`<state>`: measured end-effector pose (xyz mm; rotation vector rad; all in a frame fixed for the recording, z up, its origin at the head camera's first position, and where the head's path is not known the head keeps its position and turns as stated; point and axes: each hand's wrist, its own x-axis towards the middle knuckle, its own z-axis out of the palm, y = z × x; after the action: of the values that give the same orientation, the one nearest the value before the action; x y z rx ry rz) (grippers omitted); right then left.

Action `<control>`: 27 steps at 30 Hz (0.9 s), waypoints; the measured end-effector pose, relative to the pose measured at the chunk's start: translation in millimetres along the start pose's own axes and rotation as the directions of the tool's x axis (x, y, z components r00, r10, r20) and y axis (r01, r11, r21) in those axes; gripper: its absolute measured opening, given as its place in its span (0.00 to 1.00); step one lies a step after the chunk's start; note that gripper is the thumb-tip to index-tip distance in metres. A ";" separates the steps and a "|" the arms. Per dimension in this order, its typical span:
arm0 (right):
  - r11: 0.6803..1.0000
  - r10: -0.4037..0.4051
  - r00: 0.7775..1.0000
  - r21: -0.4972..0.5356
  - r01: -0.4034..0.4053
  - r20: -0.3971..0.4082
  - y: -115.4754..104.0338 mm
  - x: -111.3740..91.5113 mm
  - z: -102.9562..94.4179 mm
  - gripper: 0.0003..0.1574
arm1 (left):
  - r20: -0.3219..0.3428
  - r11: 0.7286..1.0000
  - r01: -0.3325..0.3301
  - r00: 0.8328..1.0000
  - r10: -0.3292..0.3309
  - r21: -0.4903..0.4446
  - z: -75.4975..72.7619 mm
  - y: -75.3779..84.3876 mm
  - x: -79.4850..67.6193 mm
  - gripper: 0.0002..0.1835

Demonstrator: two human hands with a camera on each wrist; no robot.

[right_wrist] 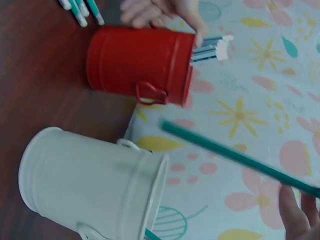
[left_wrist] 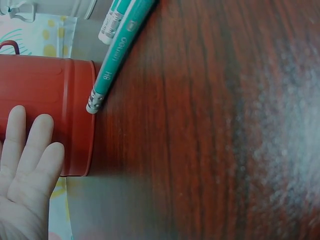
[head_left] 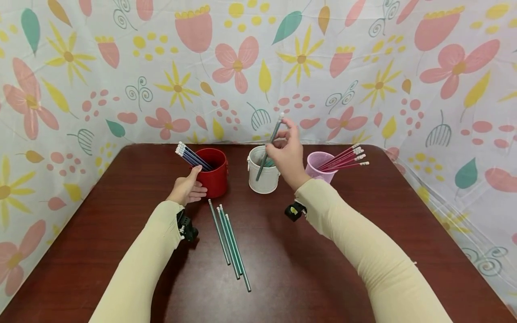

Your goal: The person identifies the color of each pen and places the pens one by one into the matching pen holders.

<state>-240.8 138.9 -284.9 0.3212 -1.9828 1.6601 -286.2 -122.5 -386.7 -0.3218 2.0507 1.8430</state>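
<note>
My right hand [head_left: 288,154] pinches a green pencil [head_left: 262,168] near its white eraser end. It hangs slanted, lower end down, over the front of the white bucket [head_left: 263,181]. In the right wrist view the held pencil [right_wrist: 235,156] is apart from that bucket, whose mouth shows a bit of green pencil [right_wrist: 151,235]. My left hand [head_left: 186,186] rests against the side of the red bucket [head_left: 216,179], fingers fairly straight, thumb by the rim. Dark blue pencils [head_left: 191,154] lean out of the red bucket, white ends up. Several green pencils [head_left: 238,252] lie on the table before it.
To the right stands a pink mesh cup [head_left: 314,167] with several dark pink pencils [head_left: 341,160] leaning right. The brown table [head_left: 323,278] backs onto a flower-patterned cloth [head_left: 250,54]. Each wrist carries a small black camera [head_left: 294,211].
</note>
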 end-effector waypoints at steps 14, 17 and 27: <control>0.979 -0.163 0.929 0.063 0.195 -0.332 -3.7 25.2 -0.9 0.25 | -0.005 1.000 0.002 1.000 -0.002 0.003 -0.9 -1.2 0.0 0.40; 0.976 -0.168 0.918 0.072 0.206 -0.360 -7.2 31.2 -1.2 0.24 | -0.002 1.000 0.004 1.000 -0.004 -0.008 -0.7 -1.3 -0.3 0.40; 0.994 -0.066 0.912 0.057 0.097 -0.404 10.1 32.4 -2.5 0.22 | 0.010 1.000 -0.004 1.000 0.004 -0.010 0.2 -0.8 -1.2 0.43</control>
<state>-272.2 148.4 -275.8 0.0769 -1.5831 1.6002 -284.7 -122.5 -387.0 -0.3111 2.0377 1.8533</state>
